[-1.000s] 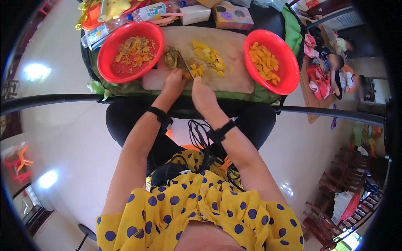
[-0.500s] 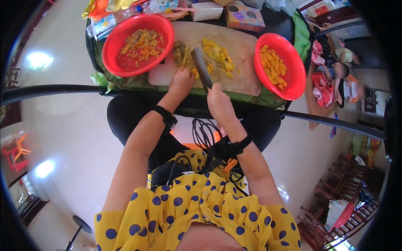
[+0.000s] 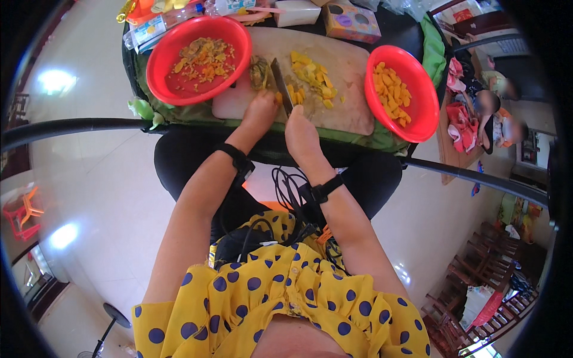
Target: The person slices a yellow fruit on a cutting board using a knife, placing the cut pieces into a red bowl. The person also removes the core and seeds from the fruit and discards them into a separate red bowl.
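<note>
My right hand (image 3: pixel 302 136) grips the handle of a kitchen knife (image 3: pixel 279 83), its dark blade pointing away from me over a pale cutting board (image 3: pixel 355 89). Just left of the blade, the curled fingers of my left hand (image 3: pixel 261 113) press on a small piece of orange-yellow pumpkin (image 3: pixel 279 96), mostly hidden by them. Cut pumpkin pieces (image 3: pixel 296 95) lie against the blade's right side. Farther right is a heap of yellow and greenish strips (image 3: pixel 313 76). Beyond my left hand sits a dark greenish chunk (image 3: pixel 259 71).
A red basin (image 3: pixel 156 74) with pulp and seeds overlaps the board's left end. Another red basin (image 3: pixel 427 98) at right holds pumpkin chunks. Plastic bottles (image 3: pixel 149 33), a white box (image 3: pixel 296 13) and a patterned tissue box (image 3: pixel 352 22) line the far side. People (image 3: pixel 486 104) are at far right.
The knife and my right hand have shifted left, bringing the blade close to my left fingers. My left hand stays almost in place.
</note>
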A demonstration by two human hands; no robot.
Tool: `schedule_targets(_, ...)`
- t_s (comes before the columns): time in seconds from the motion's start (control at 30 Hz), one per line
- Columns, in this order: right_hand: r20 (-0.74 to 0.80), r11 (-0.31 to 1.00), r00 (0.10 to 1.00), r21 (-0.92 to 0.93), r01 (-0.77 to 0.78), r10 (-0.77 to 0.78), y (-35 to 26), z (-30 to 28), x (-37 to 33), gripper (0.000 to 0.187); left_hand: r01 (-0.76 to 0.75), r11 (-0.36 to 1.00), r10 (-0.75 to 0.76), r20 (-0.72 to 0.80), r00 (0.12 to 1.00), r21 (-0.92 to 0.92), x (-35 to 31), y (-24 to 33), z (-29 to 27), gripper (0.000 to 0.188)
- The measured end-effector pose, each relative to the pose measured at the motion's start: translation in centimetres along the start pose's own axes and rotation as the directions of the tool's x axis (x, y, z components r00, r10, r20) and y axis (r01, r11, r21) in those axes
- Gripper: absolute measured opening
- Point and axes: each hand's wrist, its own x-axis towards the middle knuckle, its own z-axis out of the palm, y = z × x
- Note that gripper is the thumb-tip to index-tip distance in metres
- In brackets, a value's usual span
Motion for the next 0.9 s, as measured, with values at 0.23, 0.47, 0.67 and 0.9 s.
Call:
schedule_targets(0.23,0.018,0.999,1.0,-0.033,0.024,-0.023,0.1,-0.9,1.5,0.019,0.147,0.962,-0.155,-0.019,0.988,-0.23,0.1,-0.3,-0.8,0.01)
schedule_targets(0.47,0.024,0.997,0.998,-0.041,0.059,-0.058,-0.5,-1.3,1.3,0.019,0.136,0.973,-0.148,-0.055,0.987,-0.189,0.2,1.0,-0.7,0.021)
schedule_targets(0.67,-0.01,0.99,0.995,-0.101,0.094,-0.096,0.0,0.1,1.2,0.018,0.147,0.981,-0.141,0.054,0.988,-0.123,0.6,-0.3,0.3,0.021)
schedule_targets(0.9,0.048,0.994,0.998,-0.099,0.048,-0.043,-0.4,0.0,1.4,0.023,0.086,0.977,-0.085,0.013,0.996,-0.197,-0.5,0.6,-0.9,0.019)
